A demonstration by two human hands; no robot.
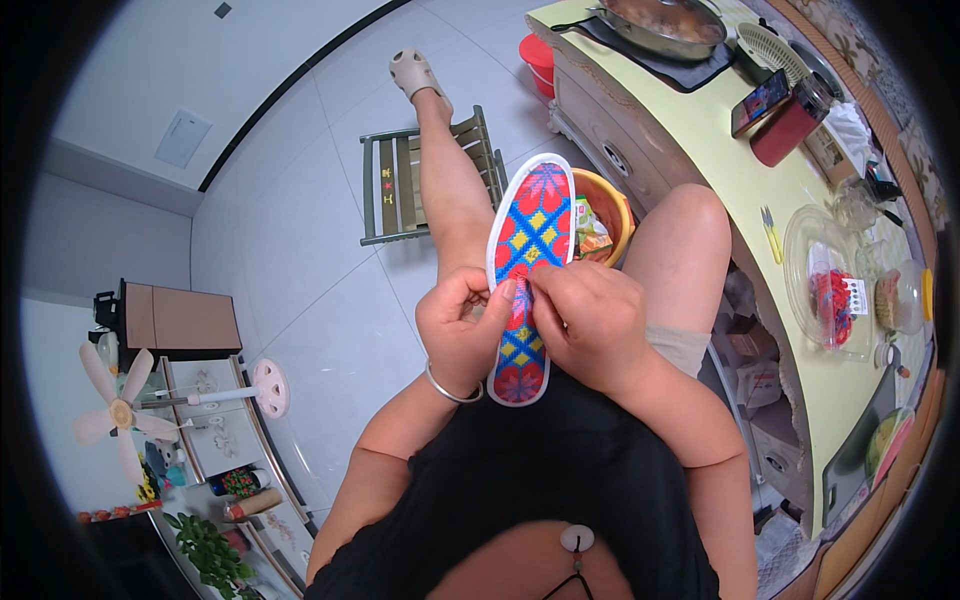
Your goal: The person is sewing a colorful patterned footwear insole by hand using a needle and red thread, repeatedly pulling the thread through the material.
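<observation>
Head view, from the far left: a pale pink fan (122,413) with 5 blades and a round base, beside a white cabinet (190,376) with a brown-fronted box (195,320) past its far end and a leafy green plant (205,550) near its lower end. Then, across pale floor tiles, a folding slatted stool (392,195) behind the bare left leg, with a beige clog (410,72) on the foot. Next, a left hand (455,325) with a silver bracelet (446,395) at the wrist, closed narrowly on the left edge of a patterned insole (540,210), thumb along its top face. Above the lap between both hands, that insole, red, blue and yellow with a white rim. Well beyond, a red bucket (538,62) near the desk's far left corner. Then a right hand (592,318), fingers bunched in a narrow pinch at the insole's waist; anything between the fingertips, impossible to tell. Behind that hand, an orange bin (622,200) with packaging (593,235) inside. On the yellow desk (775,190), at the far edge, a pan (692,48) on a black mat (690,80); near the left edge, yellow-handled scissors (772,240); toward the right edge, a phone (760,100) just beside a red flask (785,135), a clear tray (797,265) with red thread (828,300), and a yellow-lidded jar (908,300)
</observation>
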